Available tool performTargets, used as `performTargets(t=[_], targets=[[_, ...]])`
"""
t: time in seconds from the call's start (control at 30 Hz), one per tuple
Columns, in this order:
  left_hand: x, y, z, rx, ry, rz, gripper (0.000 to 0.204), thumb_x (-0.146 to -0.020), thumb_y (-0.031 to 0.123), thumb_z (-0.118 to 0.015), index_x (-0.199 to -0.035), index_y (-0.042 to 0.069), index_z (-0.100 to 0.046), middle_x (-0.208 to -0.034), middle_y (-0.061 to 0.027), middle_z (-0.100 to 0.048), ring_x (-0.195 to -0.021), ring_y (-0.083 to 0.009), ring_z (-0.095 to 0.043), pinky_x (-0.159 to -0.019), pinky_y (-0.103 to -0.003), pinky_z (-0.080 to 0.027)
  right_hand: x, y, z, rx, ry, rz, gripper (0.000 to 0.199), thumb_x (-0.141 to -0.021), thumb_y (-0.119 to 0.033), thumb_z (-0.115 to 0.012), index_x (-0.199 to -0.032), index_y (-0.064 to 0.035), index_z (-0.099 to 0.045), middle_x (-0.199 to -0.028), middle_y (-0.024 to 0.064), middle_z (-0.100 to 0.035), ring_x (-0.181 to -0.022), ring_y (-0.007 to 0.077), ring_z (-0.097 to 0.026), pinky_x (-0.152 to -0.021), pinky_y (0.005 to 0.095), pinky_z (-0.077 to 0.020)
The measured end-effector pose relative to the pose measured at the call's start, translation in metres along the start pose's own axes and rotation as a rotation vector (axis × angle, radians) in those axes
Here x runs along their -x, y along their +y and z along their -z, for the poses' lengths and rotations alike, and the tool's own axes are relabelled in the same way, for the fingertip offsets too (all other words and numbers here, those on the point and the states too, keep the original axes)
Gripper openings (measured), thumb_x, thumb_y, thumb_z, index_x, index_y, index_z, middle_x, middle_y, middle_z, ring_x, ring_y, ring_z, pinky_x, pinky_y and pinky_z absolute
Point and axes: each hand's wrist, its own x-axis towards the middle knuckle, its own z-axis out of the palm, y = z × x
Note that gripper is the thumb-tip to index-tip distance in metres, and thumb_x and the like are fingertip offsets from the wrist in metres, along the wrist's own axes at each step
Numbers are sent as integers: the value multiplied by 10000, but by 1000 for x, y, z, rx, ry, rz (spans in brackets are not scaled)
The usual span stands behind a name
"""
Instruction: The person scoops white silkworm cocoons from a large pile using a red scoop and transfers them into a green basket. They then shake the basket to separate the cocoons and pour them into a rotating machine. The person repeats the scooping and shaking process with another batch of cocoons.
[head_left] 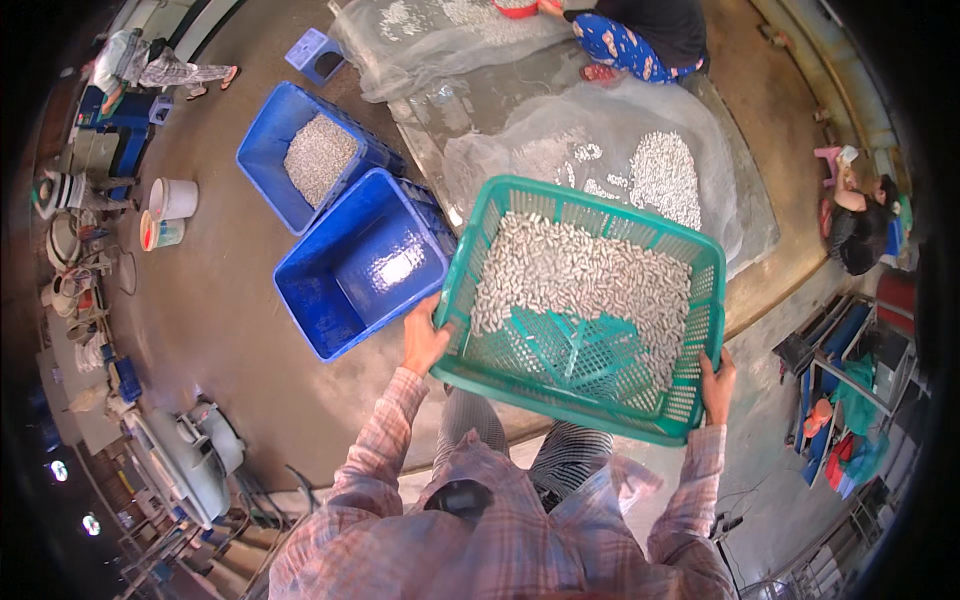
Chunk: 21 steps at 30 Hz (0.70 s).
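A green plastic basket [583,405] with mesh walls is held up in front of me, tilted a little. Small silvery-white pellet-like pieces [575,272] cover its far part and right side, while its near left floor shows bare mesh. My left hand [427,338] is closed round the basket's near left edge, thumb over the rim. At the right end, my right hand [716,386] grips the rim. Just left of the basket stands a blue bin [345,283] with nothing visible inside but a glare. Behind it, another blue bin [262,160] holds similar small pieces [320,160].
Translucent mesh sheets [520,135] with piles of white pieces [665,180] lie on the floor ahead. A person in blue patterned trousers [630,48] crouches beyond them. A blue stool [315,55] and white buckets [173,198] stand left. Another person [857,225] sits at right.
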Motion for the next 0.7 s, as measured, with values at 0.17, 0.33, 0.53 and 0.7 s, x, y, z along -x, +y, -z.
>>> performTargets(t=[0.17,0.33,0.53,0.7], targets=[[124,-67,76,172,6,218,506,-649,81,-677,-1148,10,-629,-972,-228,-673,-889,-363,-663,-818,-400,-507,124,-83,-27,230,88,243,243,-758,-40,-618,-967,84,-626,-761,101,-631,-707,137,-548,-640,301,-445],[269,-145,185,136,67,371,525,-635,123,-687,-1152,40,-640,-956,-239,-671,-864,-351,-670,-810,-405,-513,212,-131,-91,274,-110,266,262,-715,-56,-630,-942,74,-652,-765,108,-654,-699,149,-568,-669,317,-468],[474,-234,335,80,382,704,516,-635,110,-685,-1143,31,-638,-933,-238,-674,-874,-355,-672,-809,-402,-521,308,-188,-299,59,-550,387,294,-696,-42,-624,-965,73,-656,-780,126,-665,-716,168,-592,-682,325,-477],[549,-248,390,135,734,872,550,-632,56,-671,-1176,-5,-618,-952,-243,-678,-906,-306,-687,-818,-367,-518,333,-299,-448,148,-835,628,243,-710,-33,-614,-926,70,-656,-773,118,-670,-690,153,-596,-664,309,-479]])
